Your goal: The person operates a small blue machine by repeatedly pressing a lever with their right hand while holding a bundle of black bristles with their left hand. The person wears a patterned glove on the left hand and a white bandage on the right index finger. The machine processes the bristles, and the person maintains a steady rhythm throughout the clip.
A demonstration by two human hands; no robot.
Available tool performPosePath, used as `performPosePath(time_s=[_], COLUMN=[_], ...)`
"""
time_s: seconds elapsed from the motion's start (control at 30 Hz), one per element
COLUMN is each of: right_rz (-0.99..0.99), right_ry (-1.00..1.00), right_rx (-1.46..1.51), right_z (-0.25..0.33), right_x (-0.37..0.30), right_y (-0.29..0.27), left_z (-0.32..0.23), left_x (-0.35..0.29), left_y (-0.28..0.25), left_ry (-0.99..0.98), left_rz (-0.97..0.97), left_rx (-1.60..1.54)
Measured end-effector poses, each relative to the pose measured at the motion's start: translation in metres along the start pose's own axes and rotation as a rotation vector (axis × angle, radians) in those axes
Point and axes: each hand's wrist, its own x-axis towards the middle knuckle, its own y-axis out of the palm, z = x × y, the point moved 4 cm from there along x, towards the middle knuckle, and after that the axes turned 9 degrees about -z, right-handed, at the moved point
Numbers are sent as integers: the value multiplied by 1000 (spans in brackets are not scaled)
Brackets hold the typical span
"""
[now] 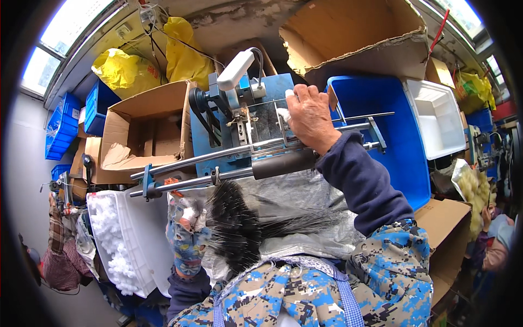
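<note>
Bristles (234, 229), black and long, are bunched on a silvery sheet (310, 240) spread across the lap, near its left edge. The long axis of the dense bunch is run from the rods (212, 158) of a blue machine (275, 92) down toward the body, tilted slightly; looser strands are fanned out toward the sheet's right edge. The right forearm is brought up from the lower right, bent at the elbow, and the right hand (310, 117) is held back upward over the machine's right edge, its fingers curled down; what is gripped there cannot be told. The left hand (188, 217) is placed just beside the bunch, half hidden by a patterned sleeve (188, 248); whether it is closed cannot be told. Both hands are kept well apart.
</note>
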Motion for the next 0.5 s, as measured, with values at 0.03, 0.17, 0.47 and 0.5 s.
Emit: performPosePath(time_s=[0.03, 0.17, 0.47, 0.5], right_rz=[2, 195, 326, 240], right_ry=[5, -34, -286, -234], right_rx=[-77, -132, 584, 835], right_z=[-7, -28, 31, 52], right_x=[6, 14, -71, -69], right_y=[1, 14, -99, -101], left_z=[-14, -38, -19, -32], left_x=[6, 21, 24, 19], left_y=[4, 23, -21, -3], left_ry=[211, 413, -71, -50], left_rz=[17, -24, -112, 25], left_rx=[130, 210, -374, -322])
